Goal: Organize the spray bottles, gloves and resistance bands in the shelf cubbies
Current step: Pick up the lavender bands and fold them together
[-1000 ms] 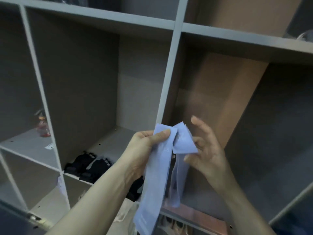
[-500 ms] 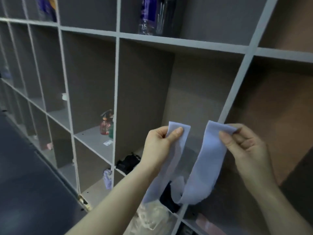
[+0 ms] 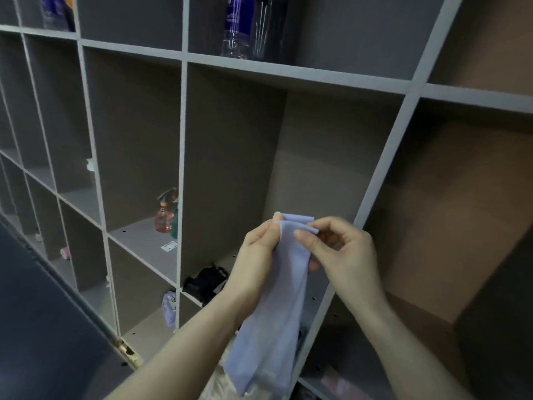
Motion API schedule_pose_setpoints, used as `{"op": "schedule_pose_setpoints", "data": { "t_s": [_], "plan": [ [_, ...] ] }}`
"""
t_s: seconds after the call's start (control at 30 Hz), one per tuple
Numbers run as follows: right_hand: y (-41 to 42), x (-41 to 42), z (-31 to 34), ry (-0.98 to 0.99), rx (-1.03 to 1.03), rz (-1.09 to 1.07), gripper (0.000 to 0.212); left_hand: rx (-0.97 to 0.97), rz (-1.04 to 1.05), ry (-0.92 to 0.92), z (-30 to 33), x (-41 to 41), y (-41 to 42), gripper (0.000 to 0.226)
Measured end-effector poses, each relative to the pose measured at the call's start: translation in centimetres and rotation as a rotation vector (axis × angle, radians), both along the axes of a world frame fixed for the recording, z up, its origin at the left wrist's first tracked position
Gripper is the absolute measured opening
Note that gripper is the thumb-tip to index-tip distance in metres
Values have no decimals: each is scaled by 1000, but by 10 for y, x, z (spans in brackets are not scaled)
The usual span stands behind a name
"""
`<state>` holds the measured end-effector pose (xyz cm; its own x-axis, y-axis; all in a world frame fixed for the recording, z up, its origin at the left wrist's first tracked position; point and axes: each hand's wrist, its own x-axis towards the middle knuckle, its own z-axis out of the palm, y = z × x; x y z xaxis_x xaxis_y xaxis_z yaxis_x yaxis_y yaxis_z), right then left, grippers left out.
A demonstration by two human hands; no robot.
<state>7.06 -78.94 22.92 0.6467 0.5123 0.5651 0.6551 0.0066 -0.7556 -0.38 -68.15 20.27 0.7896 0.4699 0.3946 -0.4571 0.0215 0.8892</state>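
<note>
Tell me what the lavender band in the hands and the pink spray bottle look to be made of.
Band: soft matte woven or knit stretch fabric, likely; it folds and hangs limp with no shine. Pink spray bottle: clear tinted plastic, probably; light passes through its glossy body. Both hands, left and right, pinch the band's top.

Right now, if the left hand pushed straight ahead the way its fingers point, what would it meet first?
The left hand already pinches the lilac band, so that comes first, then the right hand just past it. Beyond them, probably the cubby's back wall; depth is unclear.
</note>
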Motion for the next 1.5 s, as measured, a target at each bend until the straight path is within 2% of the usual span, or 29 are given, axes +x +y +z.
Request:
{"op": "schedule_pose_setpoints", "data": {
  "t_s": [0.1,0.3,0.37,0.47,0.57,0.67,0.8,0.87,0.93,1.0,1.07,1.17,1.23,1.37,1.5],
  "plan": [
    [-10,1,1,-71,-19,-46,9,30,-45,-26,1,3,-10,52],
    [-33,9,4,-314,-241,-302,13,65,-129,2,4,10,-33,61],
    [-37,8,4,-332,-267,-344,15,62,-162,-12,2,12,-38,54],
    [-45,6,2,-281,-222,-358,15,75,-166,-28,-3,16,-43,31],
    [-54,4,0,-164,-180,-307,11,45,-141,-28,-5,21,-49,28],
    [-64,8,7,-45,-122,-240,18,18,-125,2,-9,25,-53,31],
    [-73,19,23,-42,-346,-142,24,23,-176,34,-12,29,-60,32],
    [-72,22,28,44,-364,-9,15,42,-187,15,-11,31,-64,31],
    [-72,25,32,60,-356,57,16,49,-175,7,-12,33,-66,31],
    [-72,27,34,53,-351,47,18,93,-151,0,-13,35,-69,33],
    [-74,25,32,-51,-377,-56,15,138,-158,-20,-11,35,-71,32],
    [-78,21,34,-136,-311,-165,12,93,-379,-3,-9,36,-67,23],
    [-83,25,40,-170,-267,-243,10,68,-575,135,-16,39,-63,23],
    [-103,51,54,-212,-341,-413,14,116,-825,380,-49,47,-69,23],
    [-145,87,56,-36,-328,-532,17,108,-987,501,-79,51,-71,16]
  ]
}}
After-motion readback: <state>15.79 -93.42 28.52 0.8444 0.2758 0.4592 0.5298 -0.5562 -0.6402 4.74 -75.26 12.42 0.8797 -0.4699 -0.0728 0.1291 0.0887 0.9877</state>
